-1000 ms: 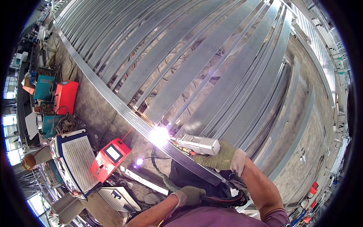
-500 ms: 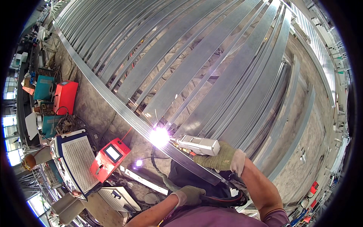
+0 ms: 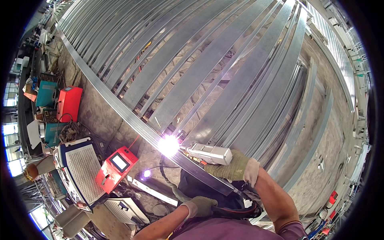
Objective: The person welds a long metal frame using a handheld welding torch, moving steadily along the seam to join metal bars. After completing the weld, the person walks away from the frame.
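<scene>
My right hand (image 3: 236,168), in an olive-green glove, is wrapped round a handheld welding torch (image 3: 210,153) with a boxy silver-grey body. Its tip meets a dazzling white glare (image 3: 168,145) with small sparks, which hides the spot being welded. That spot lies on a long metal rail (image 3: 116,107), where the ends of flat grey metal bars (image 3: 192,92) meet it. Lower down, my left hand (image 3: 204,206), gloved too, is closed round a thick dark cable (image 3: 176,190) near my body.
A red box with a screen (image 3: 119,162) stands left of the rail, beside a white perforated-panel machine (image 3: 82,172). Another red box (image 3: 69,104) and teal machines (image 3: 47,93) sit farther left. Loose metal strips (image 3: 312,140) lie on the floor at right.
Both hands and the torch hold almost the same place. The sparks round the glare have changed shape, and a few bars near it look slightly shifted.
</scene>
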A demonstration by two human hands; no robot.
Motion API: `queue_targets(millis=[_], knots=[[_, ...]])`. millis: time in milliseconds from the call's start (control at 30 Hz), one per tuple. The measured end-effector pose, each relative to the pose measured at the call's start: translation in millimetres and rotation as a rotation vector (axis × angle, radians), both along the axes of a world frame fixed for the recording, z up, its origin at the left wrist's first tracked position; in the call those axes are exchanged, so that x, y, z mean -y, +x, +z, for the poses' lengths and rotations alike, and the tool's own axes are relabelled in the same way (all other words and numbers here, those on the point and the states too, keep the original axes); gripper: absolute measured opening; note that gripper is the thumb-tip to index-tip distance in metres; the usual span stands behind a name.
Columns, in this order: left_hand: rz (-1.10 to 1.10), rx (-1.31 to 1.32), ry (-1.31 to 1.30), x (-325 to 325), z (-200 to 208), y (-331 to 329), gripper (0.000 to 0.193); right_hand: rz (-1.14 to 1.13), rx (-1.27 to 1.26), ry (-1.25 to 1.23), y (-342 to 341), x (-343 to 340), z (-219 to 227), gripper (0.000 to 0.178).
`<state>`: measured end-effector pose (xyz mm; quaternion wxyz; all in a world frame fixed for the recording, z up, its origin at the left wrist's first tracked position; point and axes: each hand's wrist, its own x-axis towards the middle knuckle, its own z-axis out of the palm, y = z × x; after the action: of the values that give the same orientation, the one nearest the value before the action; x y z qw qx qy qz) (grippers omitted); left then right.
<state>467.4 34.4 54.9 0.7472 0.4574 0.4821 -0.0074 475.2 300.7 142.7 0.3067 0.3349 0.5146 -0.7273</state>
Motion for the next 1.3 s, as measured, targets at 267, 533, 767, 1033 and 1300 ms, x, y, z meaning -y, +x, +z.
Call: queue_targets(millis=[267, 533, 767, 1033, 1300], knots=[[0.038, 0.018, 0.084, 4.5, -7.9, 12.0, 0.033, 0.112, -0.138, 0.227, 20.4, -2.4, -10.0, 0.054], [0.071, -0.043, 0.060, 4.2, 2.6, 29.7, 0.036, 0.064, -0.283, 0.303, 46.9, -10.7, -29.5, 0.058], [0.073, -0.092, 0.137, 19.7, 2.3, 54.5, 0.039, 0.034, -0.405, 0.277, 56.3, -5.8, -66.2, 0.050], [0.072, -0.040, 0.152, 21.1, -8.8, 57.4, 0.037, 0.143, -0.213, 0.263, 43.5, -12.3, -26.6, 0.051], [-0.055, 0.015, 0.116, -5.1, 12.3, 37.3, 0.039, 0.094, -0.263, 0.242, 44.8, -0.8, -53.4, 0.049]])
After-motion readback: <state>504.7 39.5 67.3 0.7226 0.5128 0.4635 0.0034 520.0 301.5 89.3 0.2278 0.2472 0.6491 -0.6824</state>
